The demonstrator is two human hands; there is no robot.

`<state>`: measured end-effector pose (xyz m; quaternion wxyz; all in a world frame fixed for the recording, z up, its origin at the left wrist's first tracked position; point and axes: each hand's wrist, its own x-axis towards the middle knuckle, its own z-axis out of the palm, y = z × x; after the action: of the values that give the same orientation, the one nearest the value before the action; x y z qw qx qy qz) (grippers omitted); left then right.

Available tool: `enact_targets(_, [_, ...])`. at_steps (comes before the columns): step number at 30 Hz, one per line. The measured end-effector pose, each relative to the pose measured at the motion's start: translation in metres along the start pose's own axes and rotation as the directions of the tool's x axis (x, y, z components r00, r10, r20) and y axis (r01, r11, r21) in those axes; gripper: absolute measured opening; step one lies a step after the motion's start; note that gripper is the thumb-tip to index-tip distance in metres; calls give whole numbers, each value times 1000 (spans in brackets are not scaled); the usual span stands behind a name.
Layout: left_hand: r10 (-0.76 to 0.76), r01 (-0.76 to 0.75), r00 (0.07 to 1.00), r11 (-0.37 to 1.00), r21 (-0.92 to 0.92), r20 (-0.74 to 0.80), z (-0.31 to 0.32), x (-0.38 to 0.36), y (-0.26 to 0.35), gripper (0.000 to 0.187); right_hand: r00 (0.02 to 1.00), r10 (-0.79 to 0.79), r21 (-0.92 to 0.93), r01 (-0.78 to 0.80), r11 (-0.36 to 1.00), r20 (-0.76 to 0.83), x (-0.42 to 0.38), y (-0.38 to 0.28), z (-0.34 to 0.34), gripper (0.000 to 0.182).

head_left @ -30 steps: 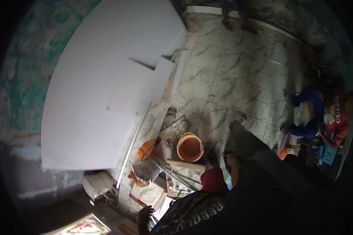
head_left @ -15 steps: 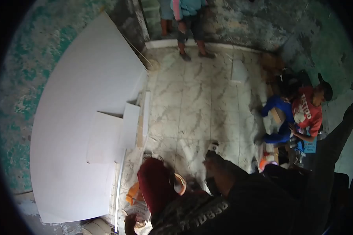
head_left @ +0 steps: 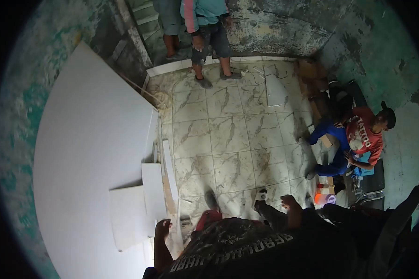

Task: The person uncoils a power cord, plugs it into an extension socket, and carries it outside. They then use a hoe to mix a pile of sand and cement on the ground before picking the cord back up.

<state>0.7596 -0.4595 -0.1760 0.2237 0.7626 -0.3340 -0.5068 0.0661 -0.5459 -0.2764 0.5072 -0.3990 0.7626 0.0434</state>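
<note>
My left hand [head_left: 163, 228] hangs at the lower left, beside the white panels, with its fingers loosely bent and apart and nothing visible in it. My right hand [head_left: 290, 203] is held out over the floor to the right of my foot, its fingers a little curled, also with nothing visible in it. Between the hands is my dark printed shirt [head_left: 233, 242]. A large white sheet [head_left: 88, 153] leans at the left, with smaller white panels [head_left: 153, 190] against its right side.
Marbled tiles [head_left: 228, 135] cover the floor. Two people stand at the back, one in a teal top [head_left: 209, 11]. A person in a red shirt [head_left: 362, 132] sits at the right beside boxes and tools. A white offcut [head_left: 276, 90] lies near the back wall.
Both hands have shifted: the left up from the pale bag, the right further right. My body is more upright, and the orange object and round tub no longer show.
</note>
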Motion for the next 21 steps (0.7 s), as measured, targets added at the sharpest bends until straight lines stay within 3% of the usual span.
enact_targets(1, [-101,105,994,989,-104,47,-11,12,48,32,993,-118,-157,119,980,16,16,25,0,8])
enact_targets(3, [-79,91,986,993,-73,149,-34,47,104,35,989,150,150,-149,977,9,-22,-1,-5,20])
enact_targets(4, [-45,41,985,999,26,164,-45,69,122,33,960,279,299,-268,916,4,-40,-10,-6,28])
enact_targets(6, [76,-106,982,978,178,171,-62,118,150,30,925,376,344,-369,863,50,-41,0,18,20])
enact_targets(8, [131,-159,983,958,240,126,-73,159,192,27,884,458,385,-455,803,89,-35,6,30,16])
enact_targets(10, [146,-157,985,978,136,92,-76,202,235,29,865,490,390,-490,780,108,-20,-20,13,17])
enact_targets(12, [71,-75,996,995,64,56,-68,232,282,30,863,493,363,-498,788,112,8,-52,-13,18])
enact_targets(16, [107,-107,994,993,59,-3,-39,300,313,31,914,400,176,-405,897,63,116,-148,-93,21])
enact_targets(18, [16,-16,1000,999,36,12,-32,345,264,29,943,333,53,-334,941,14,176,-210,-142,23])
enact_targets(19, [-51,58,997,987,-148,52,-24,347,264,27,949,313,11,-313,950,-26,208,-248,-169,23])
enact_targets(20, [-221,255,966,895,-365,132,-17,355,261,28,956,282,-27,-284,958,-77,245,-292,-198,24])
enact_targets(21, [-243,267,963,917,-296,113,-6,346,276,30,958,254,-55,-263,963,-133,278,-341,-225,25])
